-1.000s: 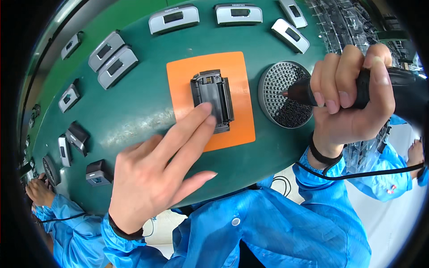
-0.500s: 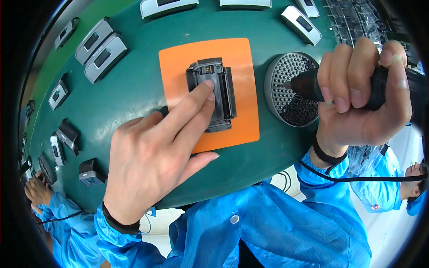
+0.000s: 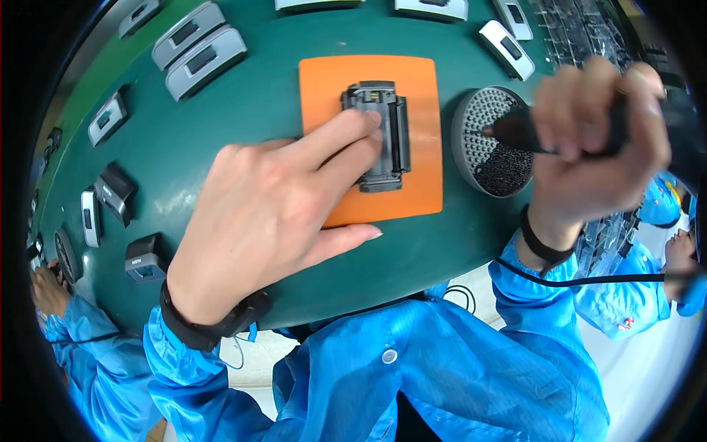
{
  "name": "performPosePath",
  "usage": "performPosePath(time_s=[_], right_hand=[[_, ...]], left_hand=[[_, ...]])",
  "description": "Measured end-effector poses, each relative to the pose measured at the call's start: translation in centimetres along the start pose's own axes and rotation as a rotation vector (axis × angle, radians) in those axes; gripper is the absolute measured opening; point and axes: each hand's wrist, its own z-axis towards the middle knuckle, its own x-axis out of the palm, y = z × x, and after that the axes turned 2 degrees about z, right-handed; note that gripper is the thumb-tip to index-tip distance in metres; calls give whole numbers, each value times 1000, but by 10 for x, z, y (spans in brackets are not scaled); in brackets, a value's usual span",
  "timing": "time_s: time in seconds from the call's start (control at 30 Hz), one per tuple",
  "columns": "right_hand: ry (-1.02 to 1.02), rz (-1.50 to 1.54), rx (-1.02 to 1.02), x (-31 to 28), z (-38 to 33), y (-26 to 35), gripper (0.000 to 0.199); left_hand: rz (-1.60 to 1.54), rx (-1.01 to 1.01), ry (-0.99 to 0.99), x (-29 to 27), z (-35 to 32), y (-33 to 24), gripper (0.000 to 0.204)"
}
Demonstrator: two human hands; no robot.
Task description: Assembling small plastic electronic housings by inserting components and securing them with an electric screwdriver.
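The left hand (image 3: 269, 214) lies flat and open, two fingertips pressing one ribbed black plastic housing (image 3: 379, 136) in the middle of one square orange mat (image 3: 420, 96). The right hand (image 3: 596, 136) is fisted around a black power screwdriver (image 3: 515, 131), tip over one round perforated screw dish (image 3: 479, 118). Several grey rectangular casings (image 3: 199, 48) ring the green worktop (image 3: 250, 110).

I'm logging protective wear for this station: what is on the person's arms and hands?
Both hands are bare, no gloves. Bright blue smock sleeves cover both forearms. Each wrist wears a black band: left wristband, right wristband. A thin black cord runs off from the right band.
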Motion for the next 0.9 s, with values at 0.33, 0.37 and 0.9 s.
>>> performPosePath(time_s=[0.33,0.37,0.9], right_hand=[[215,170,68,24,1,13,26],[224,163,72,27,-2,10,26],[354,115,89,43,15,-18,27]], left_hand=[[-28,82,-93,10,0,12,65],[-50,97,-121,11,1,12,65],[-104,10,-173,7,7,26,66]])
